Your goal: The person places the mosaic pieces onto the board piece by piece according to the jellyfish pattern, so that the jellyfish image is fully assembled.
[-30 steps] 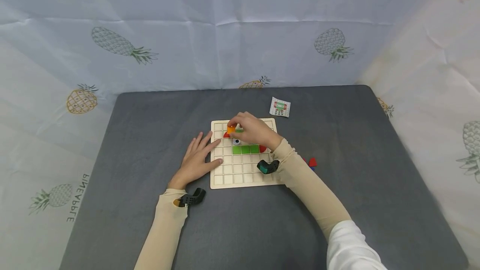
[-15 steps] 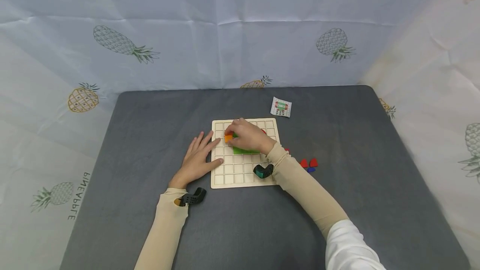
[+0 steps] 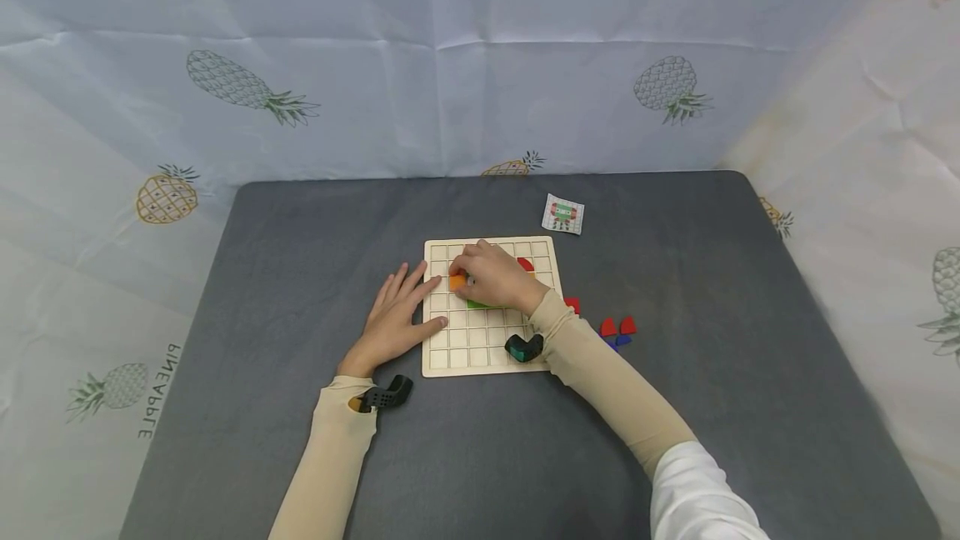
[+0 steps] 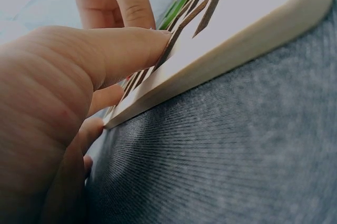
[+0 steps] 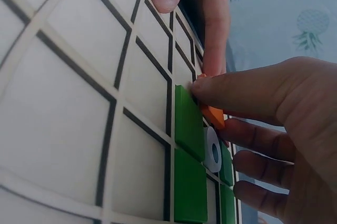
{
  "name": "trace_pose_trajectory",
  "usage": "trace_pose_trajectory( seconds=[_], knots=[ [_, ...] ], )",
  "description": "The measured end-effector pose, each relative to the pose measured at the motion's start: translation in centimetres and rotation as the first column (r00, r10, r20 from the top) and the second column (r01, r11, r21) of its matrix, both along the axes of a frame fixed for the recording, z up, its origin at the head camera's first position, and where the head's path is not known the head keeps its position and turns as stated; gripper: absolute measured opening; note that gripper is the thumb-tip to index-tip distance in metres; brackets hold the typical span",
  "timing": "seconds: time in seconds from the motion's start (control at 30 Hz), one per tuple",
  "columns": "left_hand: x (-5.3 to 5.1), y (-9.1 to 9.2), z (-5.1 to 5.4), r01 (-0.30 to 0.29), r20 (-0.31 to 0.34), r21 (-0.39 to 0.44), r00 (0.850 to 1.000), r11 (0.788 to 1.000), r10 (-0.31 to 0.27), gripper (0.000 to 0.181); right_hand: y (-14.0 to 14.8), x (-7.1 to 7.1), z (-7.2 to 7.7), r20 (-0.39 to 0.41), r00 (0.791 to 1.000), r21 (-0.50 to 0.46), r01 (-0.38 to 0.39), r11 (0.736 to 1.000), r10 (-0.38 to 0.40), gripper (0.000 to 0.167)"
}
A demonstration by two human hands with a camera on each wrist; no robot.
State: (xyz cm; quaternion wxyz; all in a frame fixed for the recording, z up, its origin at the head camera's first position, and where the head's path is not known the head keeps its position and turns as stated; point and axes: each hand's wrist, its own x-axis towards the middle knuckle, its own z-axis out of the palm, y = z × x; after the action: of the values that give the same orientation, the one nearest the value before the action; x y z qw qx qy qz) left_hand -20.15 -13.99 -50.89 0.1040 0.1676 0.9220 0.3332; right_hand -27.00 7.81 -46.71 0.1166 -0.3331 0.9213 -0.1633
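One small, flat, squarish orange piece (image 3: 457, 282) is between the thumb and forefinger of my right hand (image 3: 492, 275), over the left part of the pale wooden grid board (image 3: 486, 338). My grip is a narrow pinch, thumb nearest me, only as wide as the piece. In the right wrist view it looks tilted; I cannot tell whether any of it sits down in a cell.

I judge it light and stiff, hard to damage, perhaps a bit slick on its smooth face. Opposite side edges are the place to take hold, leaving the underside free; the thin rim gives my fingertips little to grip, and the raised grid lines could catch a corner.

Close by on the board lie a green square tile (image 5: 188, 121), another green square tile (image 5: 190, 190) and a white round disc with a dark ring (image 5: 211, 148).

My left hand (image 3: 393, 319) lies spread at the board's left edge, thumb and some fingers touching it, pinching nothing.

Farther right on the grey surface (image 3: 450, 465) are two red wedge-like pieces (image 3: 608, 327) and a blue piece (image 3: 623, 341); beyond the board lies a small printed white card (image 3: 563, 214).
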Motion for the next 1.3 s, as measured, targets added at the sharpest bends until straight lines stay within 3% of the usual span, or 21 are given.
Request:
trace_pose_trajectory(
  seconds=[0.43,0.77,1.03,1.3],
  knots=[
    [0.0,0.0,0.0,-0.003,0.003,0.000,1.000,1.000,0.003,0.073,0.1,0.2,0.4,-0.016,1.000,-0.003,-0.009,1.000,0.009,0.031],
    [0.0,0.0,0.0,-0.004,0.001,0.007,1.000,1.000,0.004,0.074,1.8,0.4,2.6,0.104,0.994,-0.103,-0.003,0.995,0.014,0.031],
    [0.0,0.0,0.1,-0.018,0.008,0.010,1.000,1.000,0.018,0.075,4.3,1.0,3.9,0.132,0.991,-0.173,0.031,0.984,-0.008,0.031],
    [0.0,0.0,0.0,-0.018,-0.002,0.012,1.000,1.000,0.018,0.076,7.5,2.0,4.6,0.151,0.983,-0.175,0.135,0.975,-0.109,0.030]
  ],
)
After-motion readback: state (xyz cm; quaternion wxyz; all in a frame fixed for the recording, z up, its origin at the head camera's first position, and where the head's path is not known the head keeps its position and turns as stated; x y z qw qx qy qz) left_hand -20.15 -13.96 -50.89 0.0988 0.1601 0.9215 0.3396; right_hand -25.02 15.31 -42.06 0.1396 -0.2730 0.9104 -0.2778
